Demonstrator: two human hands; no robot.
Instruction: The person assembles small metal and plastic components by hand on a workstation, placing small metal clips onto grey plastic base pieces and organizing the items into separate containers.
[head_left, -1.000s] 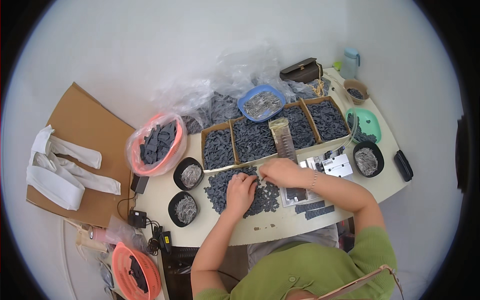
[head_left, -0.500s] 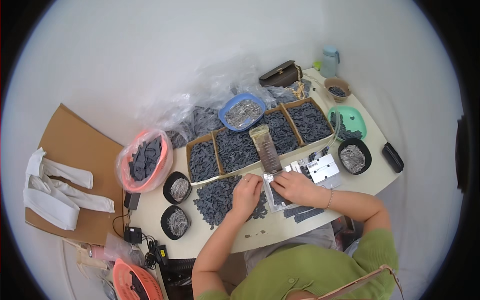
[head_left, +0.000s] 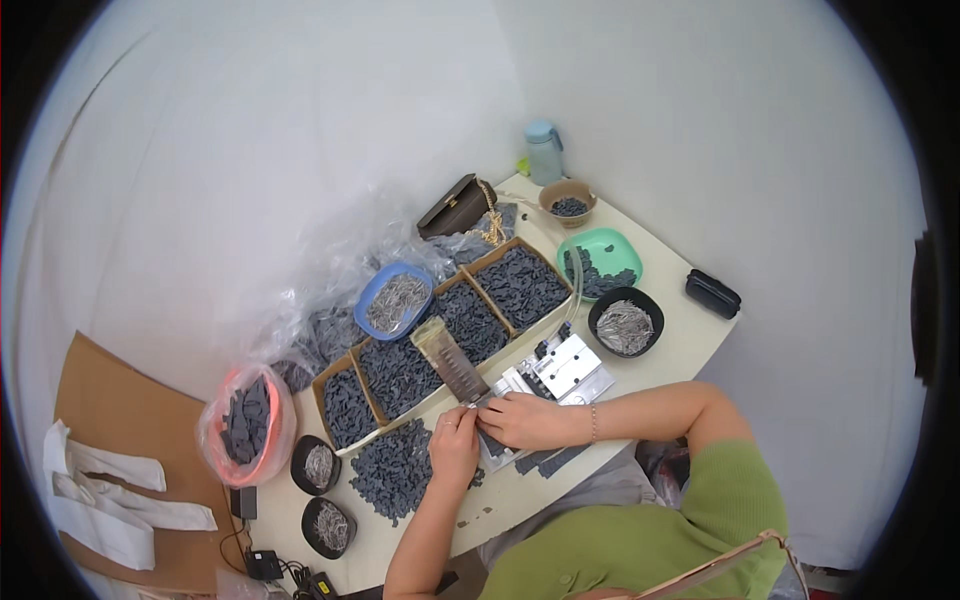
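My left hand (head_left: 455, 445) is closed in a pinch at the left end of a small metal fixture (head_left: 497, 458); whatever sits between its fingertips is too small to make out. Across the top of that fixture lies my right hand (head_left: 522, 420), its fingers bent and pressed together near the left fingertips, covering what they hold. Just beyond both hands a clear tube-like hopper (head_left: 450, 362) leans over the fixture. To the right is a silver metal block (head_left: 577, 368) with hoses running to it. A loose pile of small dark grey pieces (head_left: 395, 475) lies beside my left hand.
A divided cardboard box (head_left: 400, 412) of grey pieces stands behind the hands. A blue tray (head_left: 394, 301) of metal pins rests on it. Black bowls of pins (head_left: 626, 322) flank the work. A green tray (head_left: 603, 262), glasses case (head_left: 713, 293) and pink basket (head_left: 247, 427) stand farther out.
The whole view has turned and shifted, so the table appears lower and more to the left. Both hands stay at the fixture, with the fingertips now closer together.
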